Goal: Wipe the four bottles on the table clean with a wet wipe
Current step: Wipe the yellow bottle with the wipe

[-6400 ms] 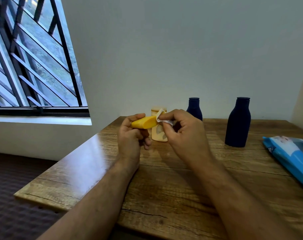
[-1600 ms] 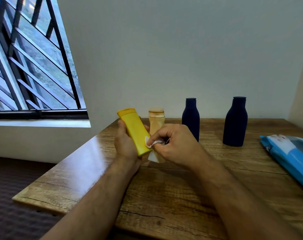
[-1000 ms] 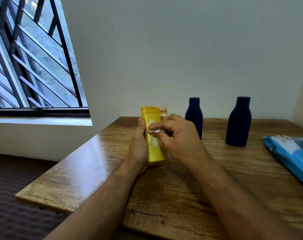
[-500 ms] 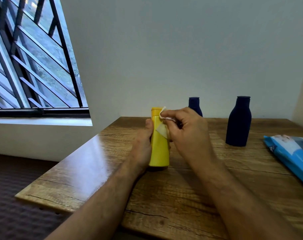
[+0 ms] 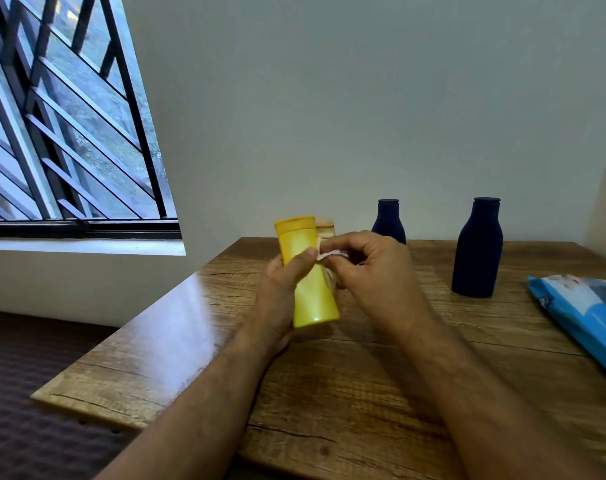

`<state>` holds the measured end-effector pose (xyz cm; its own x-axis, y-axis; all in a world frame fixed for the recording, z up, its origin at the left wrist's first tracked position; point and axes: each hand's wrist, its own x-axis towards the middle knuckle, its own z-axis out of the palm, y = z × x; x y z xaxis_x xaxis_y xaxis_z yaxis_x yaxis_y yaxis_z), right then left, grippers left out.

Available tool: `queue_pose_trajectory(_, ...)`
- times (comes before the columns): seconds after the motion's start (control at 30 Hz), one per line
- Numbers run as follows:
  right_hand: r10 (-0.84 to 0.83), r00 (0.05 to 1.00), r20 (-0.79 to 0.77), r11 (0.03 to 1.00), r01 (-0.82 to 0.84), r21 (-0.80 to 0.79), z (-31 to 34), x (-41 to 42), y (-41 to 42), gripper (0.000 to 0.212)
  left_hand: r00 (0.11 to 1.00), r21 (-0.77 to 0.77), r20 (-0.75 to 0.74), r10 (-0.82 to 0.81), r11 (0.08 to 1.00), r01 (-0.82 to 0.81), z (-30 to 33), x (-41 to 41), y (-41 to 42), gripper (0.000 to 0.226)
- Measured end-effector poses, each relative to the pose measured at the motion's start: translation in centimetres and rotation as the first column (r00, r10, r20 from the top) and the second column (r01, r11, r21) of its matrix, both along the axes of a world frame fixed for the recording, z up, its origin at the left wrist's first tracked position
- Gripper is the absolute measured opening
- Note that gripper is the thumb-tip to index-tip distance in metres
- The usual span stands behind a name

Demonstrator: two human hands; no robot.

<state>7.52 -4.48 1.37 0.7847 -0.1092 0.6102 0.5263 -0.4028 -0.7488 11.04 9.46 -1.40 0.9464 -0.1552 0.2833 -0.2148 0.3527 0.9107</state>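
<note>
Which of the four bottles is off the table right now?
The yellow bottle, gripped in the left hand; the beige and two dark blue bottles stand on the table.

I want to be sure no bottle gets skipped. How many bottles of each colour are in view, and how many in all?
Yellow bottle, held in the left hand: 1
Beige bottle, mostly hidden behind it: 1
Dark blue bottles, standing on the table: 2
Total: 4
</note>
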Motion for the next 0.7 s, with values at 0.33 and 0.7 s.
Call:
queue_pose_trajectory(0.33, 0.198, 0.954, -0.224, 0.98, -0.196, 0.027, 0.0, -0.2, 0.0, 0.011, 0.978, -0.11, -0.093, 0.187, 0.974, -0.197, 0.5, 0.6, 0.5, 0.017)
queue_pose_trajectory(0.7, 0.112, 0.992, -0.061, 0.993, -0.114, -0.023, -0.3, -0.7, 1.3, 0.014, 0.921, -0.432, -0.388, 0.007, 0.882, -0.189, 1.2, 0.9, -0.2, 0.057)
